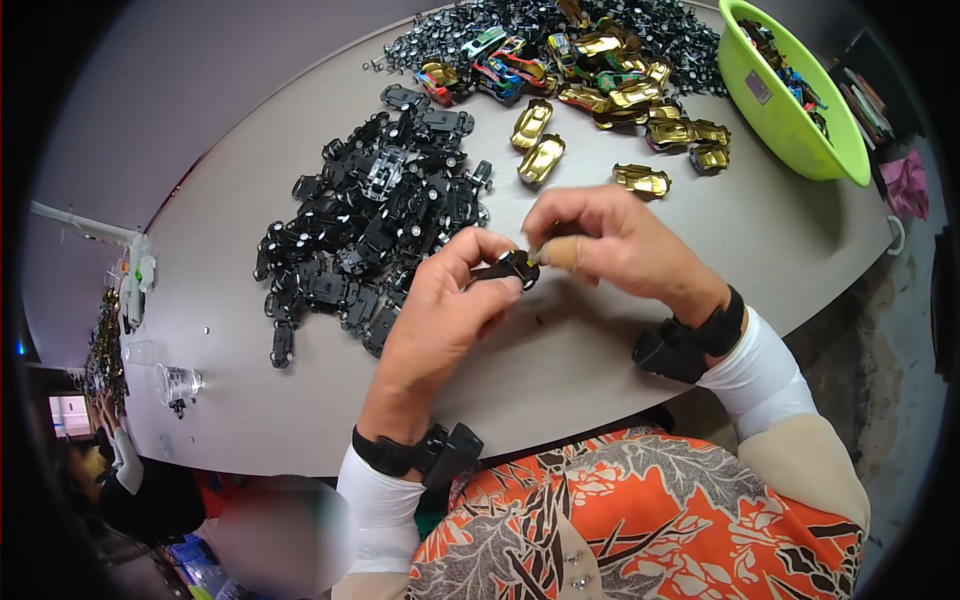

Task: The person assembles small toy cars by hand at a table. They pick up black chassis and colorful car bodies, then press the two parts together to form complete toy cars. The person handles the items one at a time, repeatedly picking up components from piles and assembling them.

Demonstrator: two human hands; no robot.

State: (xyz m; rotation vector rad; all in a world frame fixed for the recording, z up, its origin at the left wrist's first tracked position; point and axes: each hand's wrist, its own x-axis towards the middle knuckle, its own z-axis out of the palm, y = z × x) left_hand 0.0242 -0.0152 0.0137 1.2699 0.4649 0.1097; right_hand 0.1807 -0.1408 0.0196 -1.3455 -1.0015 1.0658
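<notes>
My left hand [445, 295] pinches a black toy car chassis [512, 268] between thumb and fingers, its small wheels showing. Over the chassis's right end my right hand [598, 240] is closed, with thumb and index finger together and a tan wrap around one fingertip. A tiny yellowish bit shows at those fingertips, too small to name. To the left of my left hand lies a heap of black toy car chassis [380, 215]. Beyond my right hand, several gold toy car bodies [542, 158] rest on the table.
The grey table [270, 420] carries a far pile of small dark wheel parts [440, 40] and colourful car bodies [510, 70]. A green basin [840, 150] stands at the far right. A clear cup [180, 382] sits left. Another person [140, 490] works at the left edge.
</notes>
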